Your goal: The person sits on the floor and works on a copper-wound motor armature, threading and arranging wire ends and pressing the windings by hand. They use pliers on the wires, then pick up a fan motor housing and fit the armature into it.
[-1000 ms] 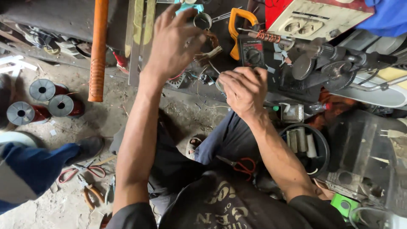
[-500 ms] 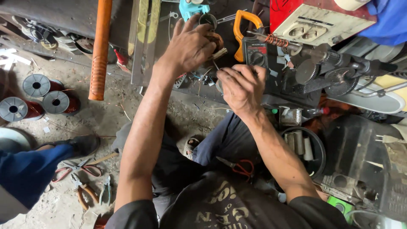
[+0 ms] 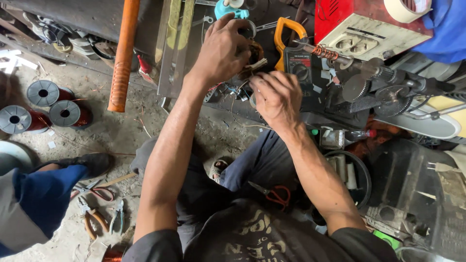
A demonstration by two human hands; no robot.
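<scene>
Head view looks down on 2 bare arms reaching forward over the person's knees. Left hand [image 3: 223, 51] is curled, fingers pressed together over a small coil-wound part [image 3: 252, 56] with pale strips sticking out of it; the grip itself is hidden under the knuckles. Right hand [image 3: 276, 99] sits just beside it, thumb and forefinger pinching a thin wire [image 3: 238, 104] that trails down from the part. The part lies between the 2 hands, at the edge of a dark cluttered table [image 3: 228, 111].

Just behind the hands stands a clamp meter with orange jaws [image 3: 291, 43], and a red and cream box [image 3: 364, 24] sits to the right, beside a geared winding machine [image 3: 383, 82]. An orange corrugated tube [image 3: 124, 53] leans at the left. 3 spools of copper wire [image 3: 43, 104] rest on the concrete floor, well apart from the hands. Red-handled scissors [image 3: 272, 194] lie on the person's lap. Pliers [image 3: 97, 218] lie on the floor near another person's blue trouser leg [image 3: 43, 199] and dark shoe [image 3: 90, 162].
</scene>
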